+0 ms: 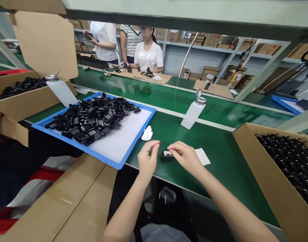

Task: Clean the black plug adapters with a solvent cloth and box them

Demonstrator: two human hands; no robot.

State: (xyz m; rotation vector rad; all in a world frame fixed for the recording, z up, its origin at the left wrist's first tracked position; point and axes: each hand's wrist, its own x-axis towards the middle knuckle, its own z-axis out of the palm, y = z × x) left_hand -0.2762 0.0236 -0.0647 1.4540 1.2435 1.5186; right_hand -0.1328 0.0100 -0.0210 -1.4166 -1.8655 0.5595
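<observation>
— Shelves [196, 47] are standing along the back, loaded with cardboard boxes, and a person in a white shirt [148, 57] is working at a far bench. What are the hands near the camera doing?

— The left hand [148, 158] and the right hand [184, 157] are hovering at the lower middle of the frame, fingers curling inward, on either side of a black plug [167, 155]. It's lying on a green workbench [214, 161].

— Are they grasping it?

— The fingertips are coming right up to its ends, but I can't tell whether they're gripping it or only sitting beside it.

— What's lying around it?

— A white cloth [147, 133] is sitting just above the hands, and a paper square [203, 156] is lying just right of the plug. Farther up, a plastic bottle [193, 113] is standing. To the left, a blue tray [75, 147] is holding a heap of black plugs [88, 122], while a cardboard box [272, 191] at the right edge is holding rows of plugs [286, 161].
</observation>
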